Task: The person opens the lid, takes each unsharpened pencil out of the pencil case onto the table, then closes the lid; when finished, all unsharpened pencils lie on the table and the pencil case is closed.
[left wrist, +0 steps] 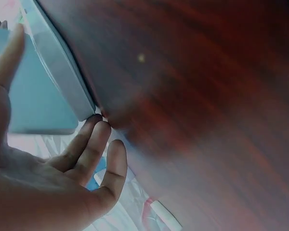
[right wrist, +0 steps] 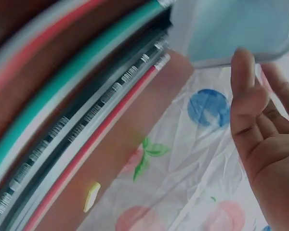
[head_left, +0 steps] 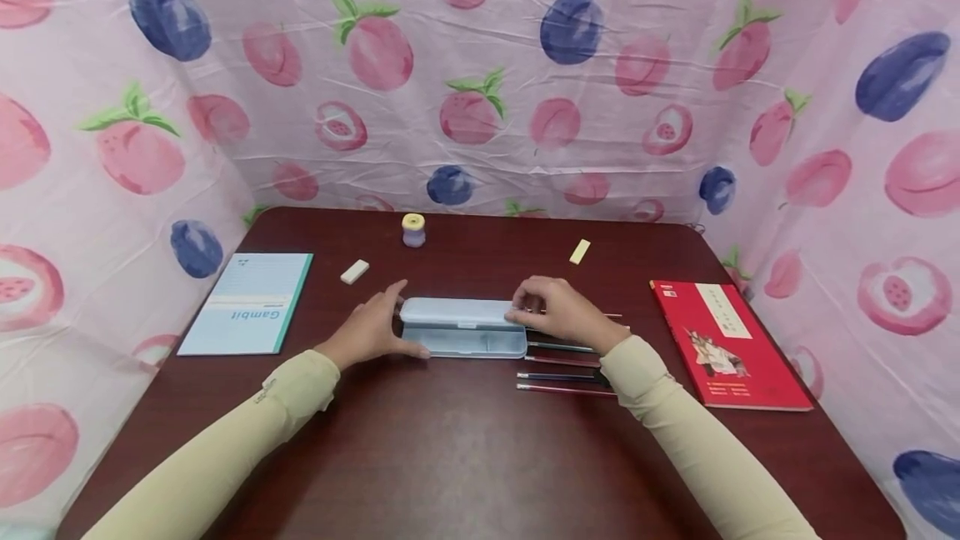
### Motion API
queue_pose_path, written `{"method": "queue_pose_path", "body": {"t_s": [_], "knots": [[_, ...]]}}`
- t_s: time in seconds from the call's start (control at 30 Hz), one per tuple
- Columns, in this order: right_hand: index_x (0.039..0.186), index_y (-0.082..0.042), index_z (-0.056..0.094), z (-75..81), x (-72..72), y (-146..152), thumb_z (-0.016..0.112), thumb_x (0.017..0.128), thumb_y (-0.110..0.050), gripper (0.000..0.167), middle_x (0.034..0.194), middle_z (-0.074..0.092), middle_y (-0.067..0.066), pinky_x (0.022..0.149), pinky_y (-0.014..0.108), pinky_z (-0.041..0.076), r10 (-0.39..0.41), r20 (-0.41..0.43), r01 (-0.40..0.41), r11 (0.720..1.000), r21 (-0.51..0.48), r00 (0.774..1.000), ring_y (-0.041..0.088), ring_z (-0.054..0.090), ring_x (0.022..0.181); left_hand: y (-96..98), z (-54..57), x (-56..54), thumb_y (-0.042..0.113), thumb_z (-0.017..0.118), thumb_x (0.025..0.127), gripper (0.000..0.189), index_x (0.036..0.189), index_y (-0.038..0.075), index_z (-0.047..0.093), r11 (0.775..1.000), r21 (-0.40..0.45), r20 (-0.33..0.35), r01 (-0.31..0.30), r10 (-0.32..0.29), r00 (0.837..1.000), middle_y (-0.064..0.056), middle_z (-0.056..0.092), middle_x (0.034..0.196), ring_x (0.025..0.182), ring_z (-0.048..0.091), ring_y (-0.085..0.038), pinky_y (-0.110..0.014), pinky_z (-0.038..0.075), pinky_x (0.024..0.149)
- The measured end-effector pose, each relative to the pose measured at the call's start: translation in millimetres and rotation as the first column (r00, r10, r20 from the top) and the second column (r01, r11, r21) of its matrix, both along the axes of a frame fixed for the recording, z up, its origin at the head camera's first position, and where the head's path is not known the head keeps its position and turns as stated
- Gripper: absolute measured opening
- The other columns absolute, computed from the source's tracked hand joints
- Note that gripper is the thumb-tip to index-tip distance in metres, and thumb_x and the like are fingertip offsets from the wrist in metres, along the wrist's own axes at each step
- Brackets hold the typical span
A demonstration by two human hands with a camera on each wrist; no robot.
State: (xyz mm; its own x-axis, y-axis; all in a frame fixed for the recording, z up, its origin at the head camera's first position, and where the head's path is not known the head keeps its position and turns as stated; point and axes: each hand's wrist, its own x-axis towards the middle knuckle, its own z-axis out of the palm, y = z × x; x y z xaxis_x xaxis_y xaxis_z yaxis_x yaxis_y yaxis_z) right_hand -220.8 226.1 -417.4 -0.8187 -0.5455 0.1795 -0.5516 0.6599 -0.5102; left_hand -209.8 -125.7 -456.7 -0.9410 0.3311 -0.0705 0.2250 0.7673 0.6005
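Observation:
A pale blue pencil case (head_left: 450, 343) stands with its lid (head_left: 457, 308) raised at the far side, and the tray inside shows bare. My left hand (head_left: 371, 326) is spread round the case's left end, thumb at the near corner. In the left wrist view its fingertips (left wrist: 104, 126) come right up to the case's corner. At the lid's right end my right hand (head_left: 558, 307) pinches the edge, its thumb (right wrist: 243, 72) on the inner face. Several pencils (head_left: 566, 377) lie side by side to the right of the case, partly hidden under the right wrist.
A light blue notebook (head_left: 247, 307) lies at the left, a red book (head_left: 727, 348) at the right. Farther back are a white eraser (head_left: 355, 272), a small yellow-topped purple container (head_left: 413, 232) and a yellow strip (head_left: 580, 252). Fruit-patterned cloth hangs (head_left: 480, 165) round the table.

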Motion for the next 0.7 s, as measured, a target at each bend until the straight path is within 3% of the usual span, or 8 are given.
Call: {"method": "queue_pose_path", "body": {"t_s": [0.1,0.2,0.27,0.4,0.53,0.7], "knots": [[0.119,-0.011,0.075,-5.3,6.6,-2.6,0.086,0.091,-0.036,0.039,0.111,0.070,0.005,0.088,0.039,0.059,0.009,-0.003,-0.009,0.997,0.083,1.000,0.020,0.064,0.098,-2.4,-0.8,0.9,0.067,0.090,0.073,0.127,0.167,0.009,0.029,0.999,-0.027,-0.021,0.032,-0.033,0.999,-0.019,0.055,0.156,0.144,0.051,-0.038,-0.068,0.032,0.124],[0.136,-0.008,0.070,-9.6,10.0,-5.0,0.085,0.091,-0.040,0.057,0.130,0.068,0.011,0.100,0.047,0.056,0.003,-0.004,-0.002,0.985,0.170,1.000,0.027,0.062,0.119,-1.8,-1.9,1.9,0.073,0.080,0.081,0.109,0.165,0.016,0.039,0.997,-0.056,-0.051,0.052,-0.055,0.997,-0.015,0.054,0.158,0.145,0.050,-0.037,-0.070,0.033,0.121],[0.142,-0.008,0.066,-12.1,9.4,-6.2,0.085,0.091,-0.042,0.064,0.138,0.065,0.013,0.102,0.048,0.056,-0.001,0.018,-0.003,0.977,0.215,1.000,0.028,0.061,0.125,-0.9,-2.6,1.6,0.073,0.075,0.086,0.098,0.162,0.019,0.045,0.996,-0.073,-0.065,0.060,-0.065,0.996,-0.013,0.056,0.157,0.143,0.051,-0.035,-0.071,0.034,0.119],[0.144,-0.007,0.064,-15.2,7.8,-8.8,0.086,0.090,-0.042,0.068,0.140,0.064,0.013,0.098,0.043,0.057,-0.011,0.082,-0.010,0.968,0.252,0.997,0.025,0.063,0.119,1.1,-2.6,1.5,0.068,0.076,0.088,0.087,0.157,0.020,0.052,0.994,-0.088,-0.067,0.069,-0.075,0.995,-0.012,0.061,0.150,0.139,0.053,-0.033,-0.071,0.037,0.116],[0.140,-0.004,0.066,-11.1,5.5,-14.3,0.090,0.086,-0.039,0.069,0.135,0.065,0.013,0.093,0.040,0.057,-0.020,0.117,-0.008,0.973,0.229,0.993,0.023,0.064,0.111,1.3,-0.8,0.5,0.063,0.082,0.086,0.086,0.155,0.018,0.054,0.995,-0.082,-0.064,0.060,-0.065,0.996,-0.013,0.062,0.147,0.136,0.054,-0.033,-0.071,0.038,0.116],[0.135,-0.003,0.069,-2.9,2.6,-21.5,0.093,0.082,-0.037,0.068,0.135,0.067,0.014,0.095,0.042,0.058,-0.047,0.140,0.013,0.972,0.235,0.989,0.025,0.065,0.113,1.0,3.3,-0.1,0.060,0.083,0.086,0.085,0.153,0.016,0.054,0.996,-0.078,-0.059,0.052,-0.057,0.997,-0.014,0.063,0.144,0.134,0.055,-0.033,-0.069,0.039,0.115]]}}
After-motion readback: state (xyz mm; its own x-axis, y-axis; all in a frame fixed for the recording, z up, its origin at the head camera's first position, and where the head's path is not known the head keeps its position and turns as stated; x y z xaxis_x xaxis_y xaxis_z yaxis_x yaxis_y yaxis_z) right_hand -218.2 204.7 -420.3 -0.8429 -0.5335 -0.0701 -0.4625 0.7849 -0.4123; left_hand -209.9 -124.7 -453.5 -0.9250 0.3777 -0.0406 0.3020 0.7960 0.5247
